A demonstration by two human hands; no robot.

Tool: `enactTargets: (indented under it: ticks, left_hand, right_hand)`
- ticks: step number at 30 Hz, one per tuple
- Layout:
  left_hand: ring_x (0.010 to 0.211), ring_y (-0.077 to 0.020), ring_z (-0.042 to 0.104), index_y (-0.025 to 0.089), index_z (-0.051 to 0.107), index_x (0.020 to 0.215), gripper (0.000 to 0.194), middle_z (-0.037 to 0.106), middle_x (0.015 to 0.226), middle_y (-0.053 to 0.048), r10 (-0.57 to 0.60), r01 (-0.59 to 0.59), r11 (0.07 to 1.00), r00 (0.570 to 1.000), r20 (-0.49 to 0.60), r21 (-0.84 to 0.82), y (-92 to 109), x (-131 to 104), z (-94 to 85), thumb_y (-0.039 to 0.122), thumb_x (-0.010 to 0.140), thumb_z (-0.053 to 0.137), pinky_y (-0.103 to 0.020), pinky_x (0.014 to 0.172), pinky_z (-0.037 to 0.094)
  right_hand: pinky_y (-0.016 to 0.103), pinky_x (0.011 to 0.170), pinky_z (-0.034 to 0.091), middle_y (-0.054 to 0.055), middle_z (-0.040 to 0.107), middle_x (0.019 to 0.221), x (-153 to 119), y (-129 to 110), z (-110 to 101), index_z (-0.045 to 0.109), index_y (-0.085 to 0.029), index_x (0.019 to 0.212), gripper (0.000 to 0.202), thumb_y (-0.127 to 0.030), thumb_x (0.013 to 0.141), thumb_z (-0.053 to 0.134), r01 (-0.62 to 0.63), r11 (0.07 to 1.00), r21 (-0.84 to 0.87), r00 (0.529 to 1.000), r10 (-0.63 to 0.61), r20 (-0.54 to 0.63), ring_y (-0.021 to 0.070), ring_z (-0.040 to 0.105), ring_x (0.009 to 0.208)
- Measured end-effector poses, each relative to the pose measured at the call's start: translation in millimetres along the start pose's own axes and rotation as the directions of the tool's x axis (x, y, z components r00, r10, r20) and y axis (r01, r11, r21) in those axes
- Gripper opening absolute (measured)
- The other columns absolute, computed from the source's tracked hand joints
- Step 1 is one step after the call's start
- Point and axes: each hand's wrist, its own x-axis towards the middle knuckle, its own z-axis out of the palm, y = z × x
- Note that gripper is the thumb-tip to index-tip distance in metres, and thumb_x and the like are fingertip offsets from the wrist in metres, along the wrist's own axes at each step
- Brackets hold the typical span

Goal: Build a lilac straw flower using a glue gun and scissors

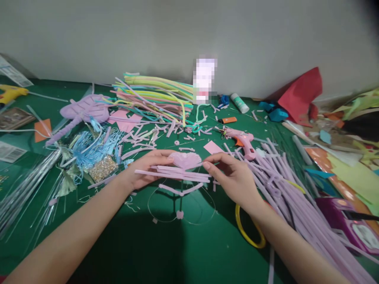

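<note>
My left hand [148,167] holds a small craft piece [182,169] made of pale purple chenille stems, with a pink fan-shaped top [186,159] and a thin dark stem hanging down to a small pink end [179,214]. My right hand [231,173] pinches the right end of the same piece with thumb and fingers. Both hands hover just above the green table [154,248]. A thin wire loop [182,209] lies on the table under the piece.
A heap of long purple chenille stems [293,197] lies at right, beside a pink glue gun [244,140]. Coloured stems [154,96] are stacked at the back. A yellow ring [247,232], a purple fan shape [84,110], blue threads [89,148] and paper scraps [299,94] surround the hands.
</note>
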Motion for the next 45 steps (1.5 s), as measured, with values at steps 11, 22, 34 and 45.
enactTargets:
  ticks: [11, 22, 34, 45]
  left_hand:
    - [0.059, -0.0145, 0.064, 0.019, 0.077, 0.080, 0.019, 0.073, 0.070, -0.003, 0.006, -0.001, 0.735, 1.000, -0.006, 0.679, 45, 2, 3.4, 0.036, 0.071, 0.082, -0.020, 0.052, 0.046]
    - [0.052, -0.0132, 0.056, 0.019, 0.077, 0.074, 0.022, 0.067, 0.061, -0.001, 0.072, 0.000, 0.625, 0.996, -0.057, 0.781, 44, 6, 5.1, 0.040, 0.069, 0.080, -0.021, 0.047, 0.036]
    - [0.049, -0.0129, 0.058, 0.020, 0.069, 0.082, 0.027, 0.066, 0.064, 0.003, -0.012, -0.003, 0.632, 1.000, 0.014, 0.775, 39, 3, 11.0, 0.036, 0.065, 0.082, -0.020, 0.044, 0.034]
    - [0.061, -0.0161, 0.069, 0.019, 0.067, 0.096, 0.036, 0.073, 0.069, 0.001, -0.190, 0.168, 0.819, 0.982, -0.016, 0.548, 16, -1, 20.0, 0.027, 0.066, 0.084, -0.019, 0.050, 0.046]
  right_hand:
    - [0.022, 0.056, 0.043, -0.002, 0.056, 0.069, 2, -16, 9, 0.067, -0.021, 0.077, 0.020, -0.040, 0.079, 0.071, -0.324, 0.898, 0.297, 0.938, 0.265, 0.222, 0.0103, 0.049, 0.062]
    - [0.026, 0.066, 0.051, 0.002, 0.067, 0.088, -5, -7, 11, 0.070, -0.024, 0.091, 0.009, -0.032, 0.085, 0.069, -0.171, 0.977, 0.130, 0.977, 0.152, 0.147, 0.0141, 0.061, 0.077]
    - [0.025, 0.064, 0.053, 0.001, 0.065, 0.087, -12, -5, 19, 0.062, -0.023, 0.098, 0.031, -0.037, 0.075, 0.079, -0.282, 0.908, 0.311, 0.957, 0.243, 0.156, 0.0132, 0.062, 0.074]
    - [0.024, 0.065, 0.053, -0.001, 0.070, 0.075, -11, -10, 19, 0.068, -0.021, 0.086, 0.026, -0.037, 0.070, 0.082, -0.477, 0.768, 0.427, 0.873, 0.356, 0.334, 0.0117, 0.064, 0.068]
